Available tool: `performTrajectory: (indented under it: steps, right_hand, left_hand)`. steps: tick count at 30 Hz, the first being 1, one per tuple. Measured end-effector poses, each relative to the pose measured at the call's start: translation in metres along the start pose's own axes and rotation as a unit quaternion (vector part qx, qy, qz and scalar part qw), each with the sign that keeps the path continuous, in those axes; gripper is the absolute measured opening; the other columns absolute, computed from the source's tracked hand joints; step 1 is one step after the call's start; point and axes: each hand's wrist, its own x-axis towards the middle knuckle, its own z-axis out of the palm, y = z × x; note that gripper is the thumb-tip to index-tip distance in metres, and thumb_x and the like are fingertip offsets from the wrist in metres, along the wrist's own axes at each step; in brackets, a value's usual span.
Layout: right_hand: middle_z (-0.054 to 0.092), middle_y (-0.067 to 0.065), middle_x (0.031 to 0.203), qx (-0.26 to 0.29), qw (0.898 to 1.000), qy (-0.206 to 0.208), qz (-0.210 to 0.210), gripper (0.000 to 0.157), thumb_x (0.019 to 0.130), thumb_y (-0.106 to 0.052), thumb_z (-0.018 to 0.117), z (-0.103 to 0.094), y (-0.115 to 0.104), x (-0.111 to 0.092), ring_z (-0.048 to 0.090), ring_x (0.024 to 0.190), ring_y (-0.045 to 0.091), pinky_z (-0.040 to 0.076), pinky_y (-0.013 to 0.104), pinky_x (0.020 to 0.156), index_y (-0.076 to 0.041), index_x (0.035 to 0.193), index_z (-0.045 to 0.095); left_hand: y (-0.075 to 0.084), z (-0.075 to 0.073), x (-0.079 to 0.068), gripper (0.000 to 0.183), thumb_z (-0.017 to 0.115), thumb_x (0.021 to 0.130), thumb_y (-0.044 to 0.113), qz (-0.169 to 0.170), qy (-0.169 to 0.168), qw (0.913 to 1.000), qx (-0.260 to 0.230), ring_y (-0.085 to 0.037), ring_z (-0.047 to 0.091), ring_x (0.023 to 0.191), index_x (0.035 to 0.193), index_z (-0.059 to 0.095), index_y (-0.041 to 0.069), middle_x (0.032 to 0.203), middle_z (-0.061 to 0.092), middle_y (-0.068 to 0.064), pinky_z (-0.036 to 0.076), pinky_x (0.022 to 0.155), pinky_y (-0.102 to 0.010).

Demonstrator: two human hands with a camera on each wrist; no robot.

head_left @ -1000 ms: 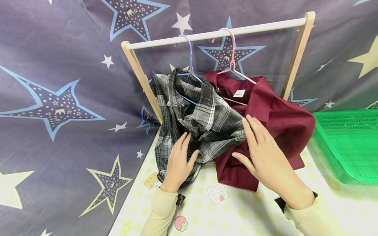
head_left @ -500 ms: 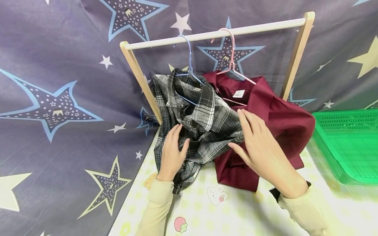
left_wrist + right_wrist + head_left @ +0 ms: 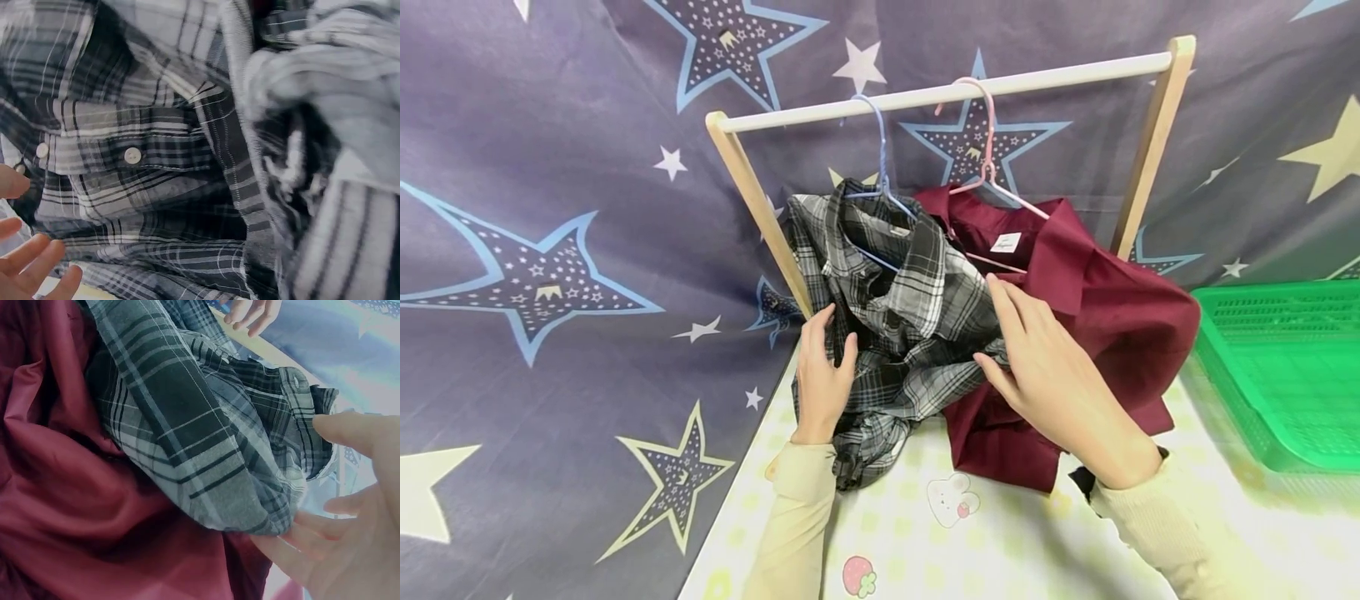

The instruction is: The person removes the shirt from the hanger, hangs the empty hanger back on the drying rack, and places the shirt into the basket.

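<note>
A black, grey and white plaid shirt [image 3: 955, 300] hangs on a blue hanger [image 3: 882, 150]. To its right a maroon shirt [image 3: 1120, 325] with a white neck label hangs on a pink hanger [image 3: 990, 133]. At the plaid shirt's left side is my left hand [image 3: 822, 379], fingers loosely bent and thumb apart; in the left wrist view its fingertips [image 3: 37, 259] hold nothing. My right hand [image 3: 1052, 367] lies along the plaid shirt's right side with fingers extended. In the right wrist view its fingers touch the edge of the plaid cloth, thumb apart.
Both hangers hook over the white rail [image 3: 1075, 77] of a small wooden-post rack [image 3: 1153, 150]. A green plastic basket [image 3: 1240, 400] stands at the right on the patterned tablecloth [image 3: 910, 533]. Behind hangs a dark curtain with stars [image 3: 700, 250].
My left hand has moved left and up across the plaid shirt to its left side. The right hand has shifted left, and the plaid shirt's right side has moved inward with it.
</note>
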Motion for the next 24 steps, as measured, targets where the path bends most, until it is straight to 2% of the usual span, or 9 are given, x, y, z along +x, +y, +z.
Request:
performTrajectory:
  steps: [4, 11, 15, 19, 24]
  right_hand:
    - [0.044, 0.024, 0.144, 0.003, 1.0, 0.004, 0.001, 0.079, 0.091, -0.019, 0.068, 0.002, -0.002, 0.002, 0.045, 0.131, 0.037, 0.04, 0.048, 0.109, 0.001, 0.155, 0.025]
    - [0.052, 0.023, 0.13, -0.006, 0.999, 0.036, -0.012, 0.061, 0.093, -0.01, 0.064, 0.003, -0.003, 0.006, 0.052, 0.11, 0.037, 0.048, 0.048, 0.096, 0.007, 0.146, 0.04]
    - [0.054, 0.021, 0.125, -0.007, 0.999, 0.053, -0.004, 0.057, 0.092, -0.01, 0.065, 0.003, -0.005, 0.009, 0.053, 0.106, 0.035, 0.05, 0.046, 0.091, 0.005, 0.143, 0.044]
    - [0.055, 0.02, 0.122, 0.001, 0.998, 0.059, 0.005, 0.055, 0.092, -0.011, 0.066, 0.006, -0.006, 0.015, 0.053, 0.105, 0.033, 0.051, 0.045, 0.09, 0.004, 0.141, 0.047]
    - [0.055, 0.018, 0.118, 0.005, 0.998, 0.065, 0.017, 0.051, 0.093, -0.012, 0.065, 0.01, -0.008, 0.021, 0.053, 0.103, 0.033, 0.052, 0.044, 0.085, 0.004, 0.139, 0.049]
  left_hand:
    - [-0.003, 0.0, 0.006, 0.049, 0.061, 0.098, 0.023, -0.013, 0.026, 0.9994, -0.017, -0.025, 0.053, 0.125, 0.144, 0.049, 0.012, 0.135, 0.054, -0.013, 0.045, 0.102, -0.046]
    - [-0.015, 0.0, 0.021, 0.046, 0.062, 0.097, 0.017, -0.029, 0.076, 0.9956, -0.047, -0.03, 0.054, 0.12, 0.141, 0.051, 0.009, 0.129, 0.055, -0.016, 0.046, 0.099, -0.051]
    - [-0.02, 0.0, 0.029, 0.045, 0.063, 0.097, 0.017, -0.04, 0.097, 0.9925, -0.062, -0.032, 0.054, 0.118, 0.139, 0.052, 0.007, 0.127, 0.055, -0.018, 0.048, 0.096, -0.049]
    - [-0.025, 0.001, 0.035, 0.047, 0.063, 0.097, 0.015, -0.051, 0.108, 0.9912, -0.058, -0.031, 0.052, 0.12, 0.141, 0.05, 0.006, 0.129, 0.052, -0.019, 0.049, 0.096, -0.045]
    - [-0.033, 0.003, 0.044, 0.055, 0.067, 0.091, 0.007, -0.057, 0.132, 0.9892, -0.032, -0.033, 0.051, 0.121, 0.142, 0.048, 0.008, 0.13, 0.049, -0.019, 0.048, 0.094, -0.046]
